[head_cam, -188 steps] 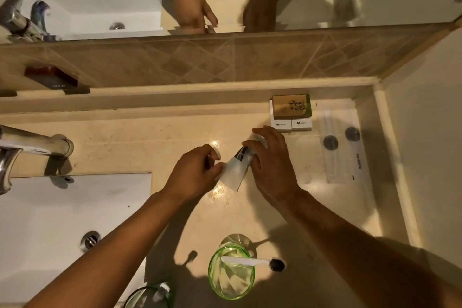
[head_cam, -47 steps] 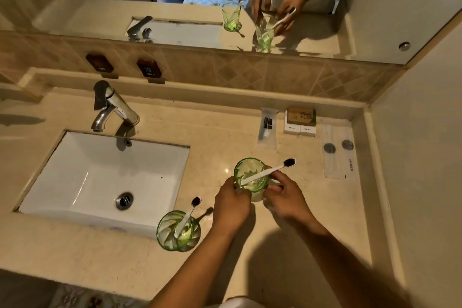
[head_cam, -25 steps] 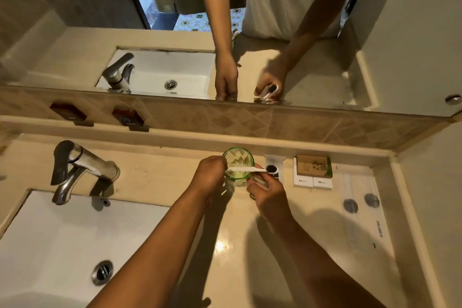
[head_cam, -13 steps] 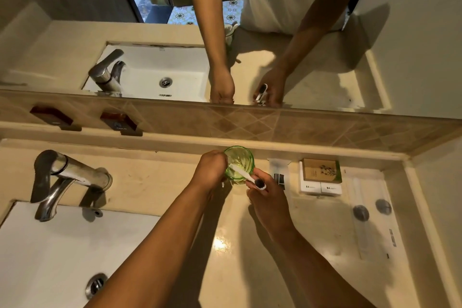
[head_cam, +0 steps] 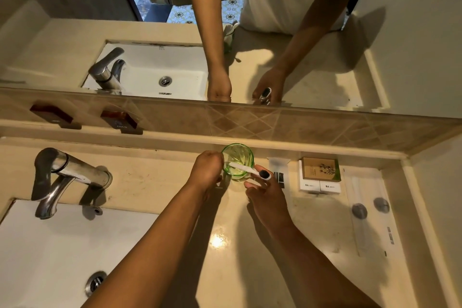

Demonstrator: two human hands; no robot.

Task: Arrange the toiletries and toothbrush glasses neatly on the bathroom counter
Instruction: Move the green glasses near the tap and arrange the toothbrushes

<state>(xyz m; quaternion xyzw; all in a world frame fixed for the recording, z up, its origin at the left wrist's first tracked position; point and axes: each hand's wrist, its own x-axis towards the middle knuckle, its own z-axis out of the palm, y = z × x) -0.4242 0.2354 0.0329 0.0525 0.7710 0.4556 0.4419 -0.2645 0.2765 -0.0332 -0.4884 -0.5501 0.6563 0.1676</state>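
Observation:
A green ribbed glass (head_cam: 237, 157) stands at the back of the counter against the ledge. My left hand (head_cam: 207, 172) grips its left side. A white toothbrush (head_cam: 246, 169) with a dark head leans out of the glass toward the right. My right hand (head_cam: 265, 197) is beside the glass with its fingers spread under the brush head, touching or nearly touching it. A small white tube (head_cam: 278, 170) lies just right of the glass. The second green glass is out of the direct view; only its reflection shows in the mirror.
A brown soap box (head_cam: 320, 169) sits on two white boxes (head_cam: 320, 186). Clear sachets (head_cam: 370, 210) lie at the far right near the side wall. The faucet (head_cam: 67, 172) and white sink (head_cam: 50, 252) are on the left. The mirror (head_cam: 250, 32) rises behind the tiled ledge.
The glass with the toothbrush was carried from the middle of the counter to the back ledge and set down. My right hand's fingers have opened around the brush head.

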